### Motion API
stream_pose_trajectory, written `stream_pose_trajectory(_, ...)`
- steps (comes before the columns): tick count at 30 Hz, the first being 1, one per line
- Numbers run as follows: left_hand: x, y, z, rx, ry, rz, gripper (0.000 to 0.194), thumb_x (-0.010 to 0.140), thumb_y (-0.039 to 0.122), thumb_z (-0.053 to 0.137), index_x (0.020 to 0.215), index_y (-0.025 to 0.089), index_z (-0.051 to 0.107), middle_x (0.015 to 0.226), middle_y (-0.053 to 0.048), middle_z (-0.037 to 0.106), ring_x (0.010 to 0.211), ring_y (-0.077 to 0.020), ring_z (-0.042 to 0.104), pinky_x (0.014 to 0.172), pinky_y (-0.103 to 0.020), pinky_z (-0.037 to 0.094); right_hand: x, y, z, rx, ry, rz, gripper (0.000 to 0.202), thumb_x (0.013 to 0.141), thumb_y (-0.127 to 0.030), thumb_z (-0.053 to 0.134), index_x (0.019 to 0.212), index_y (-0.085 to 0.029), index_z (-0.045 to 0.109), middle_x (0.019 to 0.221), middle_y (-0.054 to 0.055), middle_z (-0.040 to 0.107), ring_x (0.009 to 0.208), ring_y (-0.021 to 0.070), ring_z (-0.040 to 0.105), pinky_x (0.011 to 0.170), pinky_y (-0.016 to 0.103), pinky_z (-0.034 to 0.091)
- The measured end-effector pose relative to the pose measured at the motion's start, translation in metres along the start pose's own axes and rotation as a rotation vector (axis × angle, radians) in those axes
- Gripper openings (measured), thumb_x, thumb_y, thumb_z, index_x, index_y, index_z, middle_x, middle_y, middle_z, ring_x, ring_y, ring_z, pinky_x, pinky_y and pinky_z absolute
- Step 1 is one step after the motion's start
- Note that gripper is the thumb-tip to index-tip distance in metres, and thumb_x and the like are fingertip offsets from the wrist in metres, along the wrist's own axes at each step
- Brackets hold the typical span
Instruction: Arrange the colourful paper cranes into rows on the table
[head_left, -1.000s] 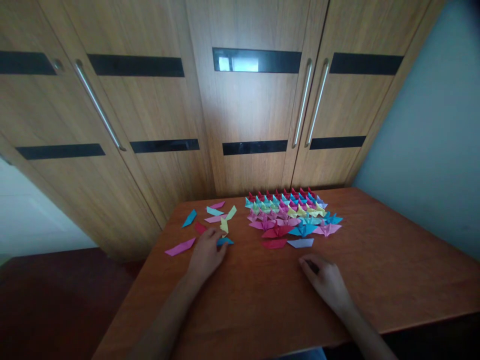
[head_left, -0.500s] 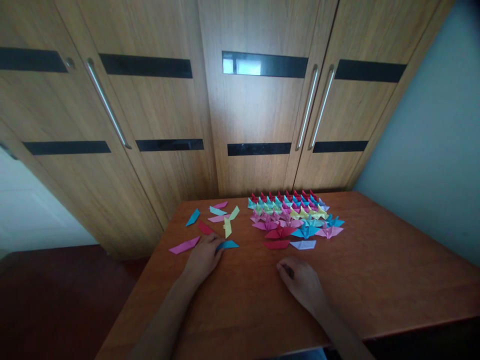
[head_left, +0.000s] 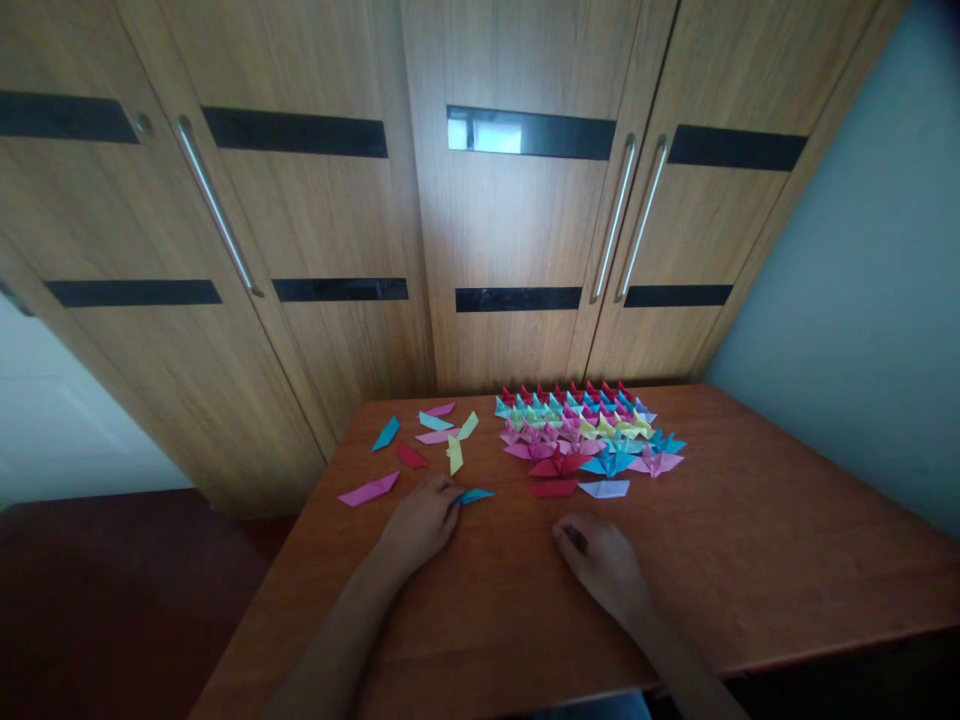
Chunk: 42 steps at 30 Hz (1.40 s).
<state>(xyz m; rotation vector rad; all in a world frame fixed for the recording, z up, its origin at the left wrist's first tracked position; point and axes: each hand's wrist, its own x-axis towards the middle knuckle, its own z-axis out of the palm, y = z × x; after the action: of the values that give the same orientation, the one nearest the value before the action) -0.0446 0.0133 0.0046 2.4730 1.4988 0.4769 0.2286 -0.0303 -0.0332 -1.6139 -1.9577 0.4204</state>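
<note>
My left hand (head_left: 424, 520) is closed on one end of a blue folded paper crane (head_left: 477, 496), which lies flat and juts out to the right of the fingers. To the right, my right hand (head_left: 600, 560) rests on the table with its fingers curled in; nothing shows in them. Just beyond it lie a flat red folded paper (head_left: 553, 489) and a pale lilac folded paper (head_left: 604, 489), side by side. Behind these stand rows of opened paper cranes, with a red crane (head_left: 559, 463) and a blue crane (head_left: 610, 462) in the front row.
Loose flat folded papers lie at the table's left: a magenta one (head_left: 368, 489), a red one (head_left: 412, 455), a yellow one (head_left: 455, 455), a blue one (head_left: 386, 434) and several more. The brown table (head_left: 750, 540) meets a wooden wardrobe (head_left: 517, 230) behind and a pale wall (head_left: 862, 330) at right.
My left hand has slid right and slightly toward me with the blue paper crane, uncovering more of the red folded paper. My right hand stays where it was.
</note>
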Motion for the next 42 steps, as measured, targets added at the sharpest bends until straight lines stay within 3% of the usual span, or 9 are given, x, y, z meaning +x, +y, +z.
stream_pose_trajectory(7,0.005,0.004,0.006,-0.284,0.017,-0.055,0.021,0.084,0.022,0.046,0.089,0.022,0.066,0.092,-0.003,0.067,0.087,-0.0193,0.060,0.080,-0.028,0.043,0.004,-0.005,0.001,0.062,0.017,0.065,0.022,0.083,-0.033,0.046,0.071,-0.024,0.063,0.069,-0.001,0.065,0.065,0.0162,0.059,0.061,0.026,0.041)
stream_pose_trajectory(16,0.006,0.031,0.029,-0.771,-0.122,-0.131,0.022,0.083,0.033,0.050,0.084,0.016,0.064,0.075,-0.001,0.067,0.065,-0.0134,0.058,0.063,-0.023,0.045,0.020,-0.034,0.024,0.661,-0.018,0.053,0.026,0.079,-0.040,0.056,0.093,-0.020,0.062,0.076,0.001,0.067,0.065,0.0159,0.061,0.058,0.025,0.047)
stream_pose_trajectory(21,0.005,0.038,0.029,-0.830,-0.152,-0.123,0.021,0.082,0.033,0.054,0.083,0.015,0.064,0.073,-0.001,0.066,0.063,-0.0118,0.056,0.061,-0.021,0.044,0.022,-0.041,0.031,0.654,0.079,0.071,0.022,0.075,-0.041,0.061,0.079,-0.019,0.063,0.072,0.001,0.064,0.064,0.0154,0.058,0.059,0.025,0.046)
stream_pose_trajectory(25,0.005,0.034,0.032,-0.866,-0.173,-0.139,0.021,0.082,0.033,0.054,0.083,0.015,0.063,0.072,-0.001,0.066,0.062,-0.0116,0.056,0.060,-0.021,0.044,0.018,-0.037,0.028,0.671,0.091,0.107,0.027,0.077,-0.045,0.059,0.079,-0.019,0.063,0.063,0.000,0.061,0.058,0.0147,0.055,0.055,0.025,0.044)
stream_pose_trajectory(30,0.004,0.031,0.035,-0.877,-0.192,-0.113,0.023,0.083,0.036,0.054,0.081,0.015,0.062,0.071,-0.001,0.065,0.064,-0.0122,0.057,0.063,-0.022,0.045,0.014,-0.007,0.006,0.668,0.201,0.176,0.037,0.076,-0.054,0.058,0.081,-0.018,0.062,0.062,0.001,0.061,0.058,0.0159,0.056,0.053,0.025,0.045)
stream_pose_trajectory(33,0.004,0.033,0.034,-0.854,-0.195,-0.106,0.023,0.084,0.036,0.053,0.081,0.015,0.061,0.071,-0.001,0.065,0.065,-0.0124,0.057,0.062,-0.022,0.044,0.013,0.026,-0.022,0.619,0.283,0.254,0.041,0.074,-0.056,0.058,0.083,-0.017,0.063,0.069,0.003,0.066,0.061,0.0172,0.059,0.053,0.025,0.046)
stream_pose_trajectory(36,0.005,0.035,0.033,-0.794,-0.184,-0.103,0.022,0.084,0.035,0.051,0.080,0.016,0.062,0.071,-0.001,0.065,0.066,-0.0127,0.058,0.062,-0.022,0.043,0.014,0.067,-0.053,0.591,0.412,0.294,0.042,0.070,-0.054,0.064,0.089,-0.016,0.064,0.082,0.005,0.070,0.075,0.0205,0.064,0.064,0.027,0.049)
stream_pose_trajectory(38,0.005,0.036,0.032,-0.763,-0.177,-0.094,0.021,0.084,0.034,0.051,0.080,0.016,0.062,0.071,-0.001,0.065,0.066,-0.0129,0.058,0.063,-0.022,0.042,0.013,0.094,-0.070,0.539,0.420,0.337,0.043,0.072,-0.053,0.062,0.096,-0.018,0.063,0.090,0.006,0.071,0.078,0.0209,0.065,0.067,0.027,0.049)
stream_pose_trajectory(42,0.005,0.036,0.032,-0.759,-0.173,-0.091,0.020,0.084,0.033,0.051,0.080,0.017,0.061,0.070,0.000,0.065,0.066,-0.0133,0.058,0.063,-0.022,0.041,0.013,0.134,-0.088,0.204,0.327,0.461,0.040,0.072,-0.056,0.058,0.085,-0.019,0.066,0.081,0.008,0.071,0.072,0.0245,0.065,0.058,0.029,0.046)
